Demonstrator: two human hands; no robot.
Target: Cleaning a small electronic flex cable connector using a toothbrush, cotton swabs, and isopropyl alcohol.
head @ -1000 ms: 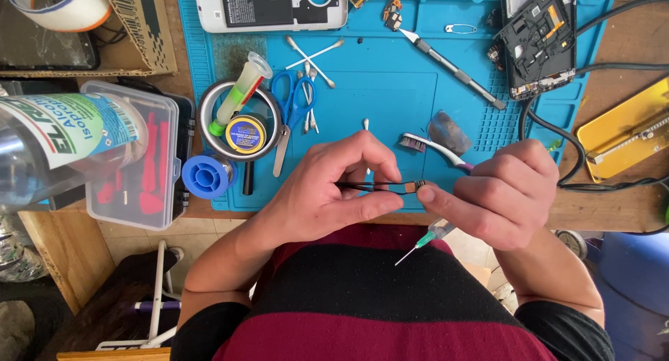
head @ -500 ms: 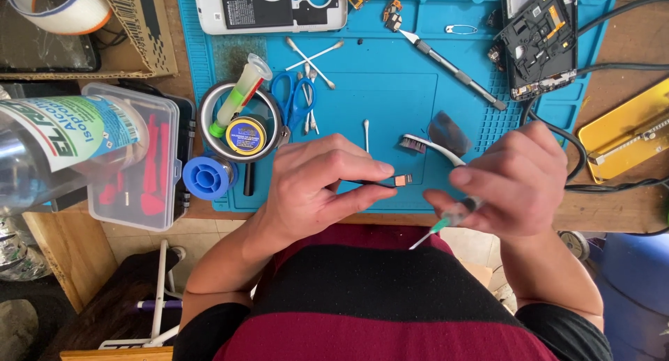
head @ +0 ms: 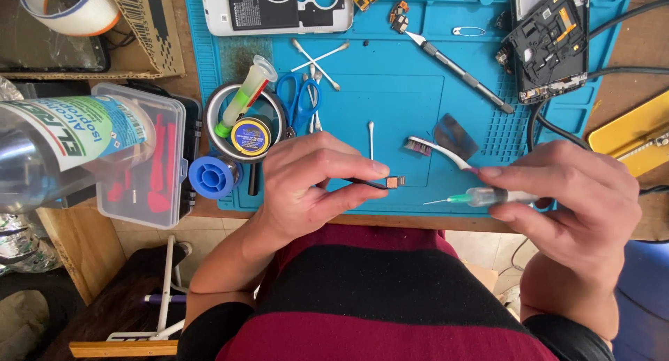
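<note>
A blue silicone work mat (head: pixel 390 103) covers the desk, with a white toothbrush (head: pixel 437 149) lying at its near edge. The left hand (head: pixel 313 187) pinches dark tweezers (head: pixel 366 182) gripping a small copper-coloured connector (head: pixel 394 182). Just right, the right hand (head: pixel 564 201) clasps a clear syringe with a green needle hub (head: pixel 481 196), the tip near the connector, not touching.

Work mat (head: pixel 390 103): blue. Scissors (head: pixel 300 100): blue handles. Solder spool (head: pixel 211 177): blue. Syringe (head: pixel 481 196): clear barrel, green needle hub. Small connector part (head: pixel 394 182): copper-orange. Toothbrush (head: pixel 435 149): white handle. Storage box (head: pixel 150 155): clear, red contents. Shirt (head: pixel 390 298): maroon and black stripes. Counter (head: pixel 631 51): brown wood.
</note>
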